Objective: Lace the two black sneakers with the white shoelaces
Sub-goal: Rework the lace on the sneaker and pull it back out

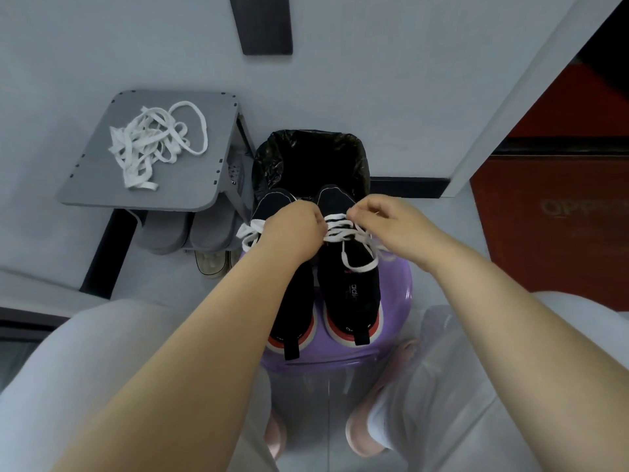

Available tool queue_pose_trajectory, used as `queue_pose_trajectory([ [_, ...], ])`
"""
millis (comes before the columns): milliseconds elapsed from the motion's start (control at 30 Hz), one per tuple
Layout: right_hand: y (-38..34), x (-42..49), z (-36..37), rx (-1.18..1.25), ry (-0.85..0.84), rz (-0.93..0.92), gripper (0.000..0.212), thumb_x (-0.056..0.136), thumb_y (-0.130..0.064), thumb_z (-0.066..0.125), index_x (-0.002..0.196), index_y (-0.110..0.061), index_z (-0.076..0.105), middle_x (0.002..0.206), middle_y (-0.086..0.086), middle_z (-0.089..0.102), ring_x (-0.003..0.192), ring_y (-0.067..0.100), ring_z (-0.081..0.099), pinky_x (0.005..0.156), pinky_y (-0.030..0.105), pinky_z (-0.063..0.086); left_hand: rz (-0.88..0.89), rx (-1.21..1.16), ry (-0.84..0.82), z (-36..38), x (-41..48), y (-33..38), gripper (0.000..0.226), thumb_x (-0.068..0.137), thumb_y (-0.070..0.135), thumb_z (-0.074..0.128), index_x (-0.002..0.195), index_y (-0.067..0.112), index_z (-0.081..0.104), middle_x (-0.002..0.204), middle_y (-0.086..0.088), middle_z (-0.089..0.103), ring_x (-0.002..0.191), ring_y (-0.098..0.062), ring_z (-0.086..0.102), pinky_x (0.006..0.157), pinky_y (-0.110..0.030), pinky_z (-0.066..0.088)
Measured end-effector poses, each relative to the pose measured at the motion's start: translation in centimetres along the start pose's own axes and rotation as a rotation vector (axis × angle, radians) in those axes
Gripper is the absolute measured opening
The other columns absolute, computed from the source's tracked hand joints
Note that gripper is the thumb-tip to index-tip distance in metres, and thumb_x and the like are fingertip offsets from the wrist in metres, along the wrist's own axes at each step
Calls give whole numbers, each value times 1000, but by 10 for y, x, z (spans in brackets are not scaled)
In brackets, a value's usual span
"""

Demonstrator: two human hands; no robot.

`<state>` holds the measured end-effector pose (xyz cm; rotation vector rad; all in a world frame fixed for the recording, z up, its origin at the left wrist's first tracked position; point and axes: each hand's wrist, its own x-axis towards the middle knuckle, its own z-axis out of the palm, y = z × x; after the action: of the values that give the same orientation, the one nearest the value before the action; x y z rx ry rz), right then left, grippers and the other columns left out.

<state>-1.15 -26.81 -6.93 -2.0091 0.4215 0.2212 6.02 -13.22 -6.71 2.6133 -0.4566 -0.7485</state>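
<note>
I sat looking down between my knees at two black sneakers standing side by side on a purple stool [396, 321], heels toward me and toes pointing away, so each shoe's long axis ran straight from near to far. Both my hands were over the far half of the shoes, where the eyelets are.

My left hand [292, 228] was curled closed over the tongue area of the left sneaker [292, 301], knuckles up; it seemed to hold lace at the gap between the shoes, though the fingers hid exactly what they gripped. A loose loop of white lace [250, 233] spilled out to the left of that hand.

My right hand [384, 221] hovered over the right sneaker [352, 284], thumb and forefinger pinched together on what looked like a lace strand near the top rows, the other fingers loosely bent. White lace [335, 229] already crossed that shoe in several rows between my two hands, and a free end trailed down toward me across its dark upper.

The relation that mattered, as I judged it: the rows being worked lay directly between my hands, slightly nearer the right one, so the right hand was better placed to draw the strand across to the right (the left steadying).

Far off to the left, a tangle of spare white laces [155, 141] lay on a grey tabletop [102, 189], well apart from both hands. A black-lined bin [272, 158] stood just beyond the toes.
</note>
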Motion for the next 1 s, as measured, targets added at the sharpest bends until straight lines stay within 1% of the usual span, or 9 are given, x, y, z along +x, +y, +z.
queue_pose_trajectory([
  [67,3,8,3,-43,90,35,30,97,-31,42,94,-12,65,82,10,65,73,23,59,70,34,48,10,-5,7,2,0,-1,16,90,30,58,91,15,61,94,-4,66,97,-23,61,105,-46,35],
  [133,6,13,6,-140,145,22,27,97,-22,39,90,-14,63,88,3,66,78,19,59,70,31,46,1,33,-2,5,0,0,19,90,34,58,94,16,62,99,-3,68,98,-20,60,111,-46,25],
  [200,10,15,9,-248,139,7,19,94,-18,43,87,-19,60,76,-4,62,71,13,55,60,22,40,-11,73,-1,7,1,1,19,91,32,55,99,16,62,105,-2,67,103,-21,58,111,-46,21],
  [333,8,16,15,-356,140,-14,8,84,-25,63,77,-22,61,60,-9,50,59,9,47,51,22,31,38,132,20,11,2,2,16,93,32,49,101,20,55,111,0,62,110,-23,52,107,-40,25],
  [467,2,19,20,-365,146,-33,7,78,-22,71,73,-22,66,72,-6,63,70,11,58,63,26,46,99,116,65,12,-2,5,18,96,27,44,104,14,53,108,-5,61,105,-24,53,99,-37,30],
  [567,-1,19,18,-374,141,9,10,75,-21,75,74,-22,65,71,-8,59,71,10,56,63,23,42,93,57,59,8,-4,7,18,98,25,43,109,12,51,108,-4,60,104,-24,53,96,-36,31],
  [767,-3,19,17,-452,113,59,11,84,-16,63,73,-19,65,73,-5,59,72,12,53,51,18,34,149,73,-49,5,-7,4,4,100,19,38,98,15,39,96,-4,53,94,-25,50,91,-38,34],
  [900,-4,21,16,-536,106,95,13,89,-10,55,79,-14,62,88,6,65,77,19,55,63,25,37,180,140,-92,3,-4,0,8,98,20,37,103,14,41,89,-2,51,88,-26,50,91,-42,38],
  [1000,-1,18,17,-560,120,70,9,89,-8,54,83,-15,55,90,7,62,83,22,56,65,29,38,185,162,-137,-2,-7,-3,16,94,22,46,108,13,45,94,-1,55,89,-23,51,87,-34,30],
])
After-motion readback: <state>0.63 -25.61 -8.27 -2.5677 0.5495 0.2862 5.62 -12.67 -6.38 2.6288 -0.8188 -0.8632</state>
